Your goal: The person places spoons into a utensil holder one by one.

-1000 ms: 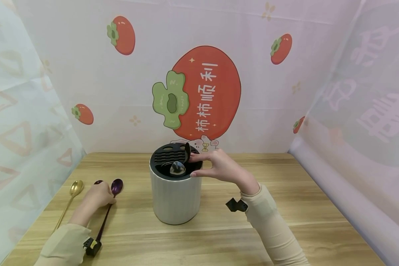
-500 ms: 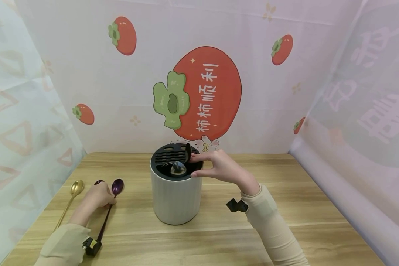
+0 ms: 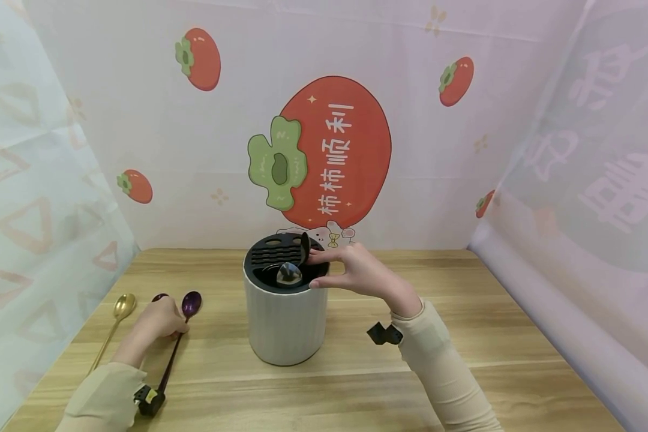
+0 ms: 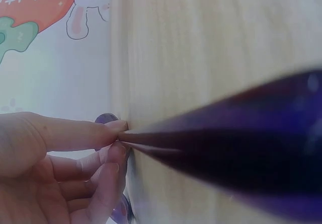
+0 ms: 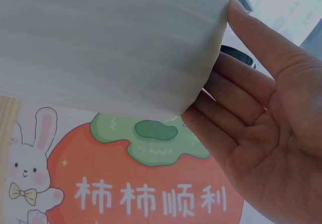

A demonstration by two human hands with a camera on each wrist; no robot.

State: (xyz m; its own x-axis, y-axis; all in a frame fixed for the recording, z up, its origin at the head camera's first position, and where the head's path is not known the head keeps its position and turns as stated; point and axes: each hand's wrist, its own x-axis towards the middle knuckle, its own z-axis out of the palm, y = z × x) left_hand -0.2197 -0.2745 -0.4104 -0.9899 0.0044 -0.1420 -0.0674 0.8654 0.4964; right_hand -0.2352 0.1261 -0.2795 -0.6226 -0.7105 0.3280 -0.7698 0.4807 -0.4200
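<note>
My left hand (image 3: 161,318) pinches the thin handle of a purple spoon (image 3: 191,305) between thumb and fingertips, close to the bowl. The handle (image 4: 211,153) runs back toward the wrist, large and blurred in the left wrist view. A second purple utensil head (image 3: 160,296) shows just beyond the knuckles, its remainder hidden by the hand. At the table's middle, my right hand (image 3: 359,273) holds the right side of a white ribbed utensil holder (image 3: 286,327), thumb on the rim, other fingertips farther back. Inside the holder are a silver spoon (image 3: 289,274) and a black spoon (image 3: 305,249).
A gold spoon (image 3: 123,307) lies left of my left forearm, its lower handle hidden by the sleeve. The holder's black top (image 3: 274,255) has wavy slots and round holes. White printed cloth (image 3: 410,180) encloses the wooden table (image 3: 399,390) at the back and sides.
</note>
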